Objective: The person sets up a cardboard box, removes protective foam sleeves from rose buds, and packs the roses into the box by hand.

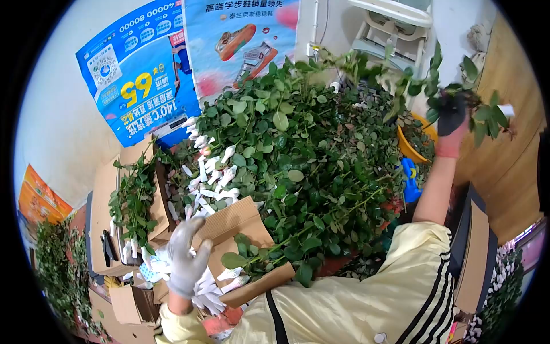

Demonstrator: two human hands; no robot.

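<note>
My right hand [452, 121], in a black and pink glove, is raised at the upper right and closed around a leafy rose stem [486, 117]. Leaves hang out on both sides of the fist. In a pale work glove, my left hand [188, 258] is held with fingers apart over the left side of an opened cardboard box [229, 225], with nothing in it. Leafy stems with white-sleeved buds [234, 278] lie in that box. Behind it spreads a large heap of rose stems [298, 155], with many white-sleeved buds [215, 172] along its left edge.
On the left, another cardboard box [103, 206] carries a leafy bunch [136, 200] and black scissors [107, 246]. A yellow basin [409, 143] and a blue tool [410, 182] are at the right. White gloves [209, 295] lie below my left hand. A white high chair [392, 26] stands behind.
</note>
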